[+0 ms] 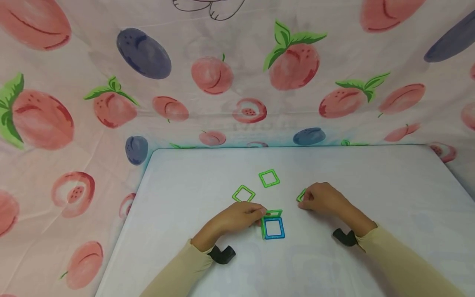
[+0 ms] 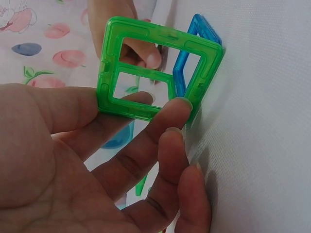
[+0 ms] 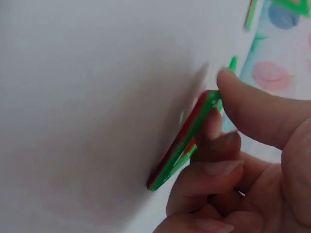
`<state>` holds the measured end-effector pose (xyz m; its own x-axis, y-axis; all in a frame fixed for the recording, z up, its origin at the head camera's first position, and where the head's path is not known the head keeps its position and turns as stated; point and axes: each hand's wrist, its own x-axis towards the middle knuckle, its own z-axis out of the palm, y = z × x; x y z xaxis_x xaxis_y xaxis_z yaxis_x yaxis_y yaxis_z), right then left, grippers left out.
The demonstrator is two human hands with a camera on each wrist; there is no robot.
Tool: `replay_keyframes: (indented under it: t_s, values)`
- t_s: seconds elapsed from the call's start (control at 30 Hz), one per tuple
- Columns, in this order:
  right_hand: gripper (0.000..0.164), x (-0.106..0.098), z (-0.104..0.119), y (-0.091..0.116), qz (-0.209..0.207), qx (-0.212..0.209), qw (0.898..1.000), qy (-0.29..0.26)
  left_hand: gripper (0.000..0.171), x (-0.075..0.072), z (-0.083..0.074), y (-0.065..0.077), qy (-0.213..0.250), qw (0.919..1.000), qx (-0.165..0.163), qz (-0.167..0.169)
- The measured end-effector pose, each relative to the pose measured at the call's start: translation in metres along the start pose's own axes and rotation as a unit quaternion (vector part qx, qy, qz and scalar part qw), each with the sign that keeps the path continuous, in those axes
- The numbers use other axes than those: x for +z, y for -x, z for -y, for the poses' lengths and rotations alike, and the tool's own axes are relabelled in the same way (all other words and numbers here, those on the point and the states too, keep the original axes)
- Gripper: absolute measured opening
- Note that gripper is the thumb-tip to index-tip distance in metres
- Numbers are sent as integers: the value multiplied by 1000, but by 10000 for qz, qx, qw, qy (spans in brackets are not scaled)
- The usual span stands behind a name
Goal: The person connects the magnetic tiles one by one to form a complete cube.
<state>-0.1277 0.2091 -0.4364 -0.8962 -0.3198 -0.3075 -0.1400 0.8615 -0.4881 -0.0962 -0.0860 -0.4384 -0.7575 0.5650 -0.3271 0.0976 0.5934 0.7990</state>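
A blue square magnetic tile [image 1: 274, 237] lies flat on the table, with green square tiles standing along its left and back edges. My left hand [image 1: 237, 215] pinches the left standing green tile [image 2: 165, 31] between thumb and fingers near the back corner. Through its window, the left wrist view shows the back green tile [image 2: 146, 72] and the blue one. To the right and farther back, my right hand [image 1: 325, 199] grips another green square tile [image 3: 182, 141] between thumb and curled fingers. That tile is tilted close over the table and shows red along one edge.
Two loose green square tiles lie behind the built corner, one to the left [image 1: 238, 190] and one farther back [image 1: 262, 180]. A fruit-print cloth [image 1: 222, 41] hangs behind the white table [image 1: 389, 177] and down its left side. Black wrist pieces [image 1: 222, 255] sit below both hands.
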Motion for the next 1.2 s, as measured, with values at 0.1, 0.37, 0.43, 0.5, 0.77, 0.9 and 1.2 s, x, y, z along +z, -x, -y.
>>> replay_keyframes:
  t_s: [0.1,0.37,0.43,0.5,0.77,0.9,1.2]
  values:
    - [26,5,5,8,-156,10,9996,-235,32,0,0,0,0,10000,-3,1]
    - [26,12,21,24,-133,-186,9959,-871,31,0,2,-1,-29,10000,-26,-3]
    - [27,14,25,27,-89,-215,9949,-982,31,0,2,0,-25,10000,-24,3]
    - [26,18,29,30,-69,-233,9938,-1081,31,0,3,0,-9,10000,-23,12]
    - [27,29,45,37,81,-100,9892,-1459,30,1,4,1,88,10000,16,35]
    - [26,33,48,38,156,1,9877,-1559,30,1,4,1,78,10000,40,43]
    - [28,40,52,39,201,44,9803,-1966,31,1,5,2,130,9999,41,70]
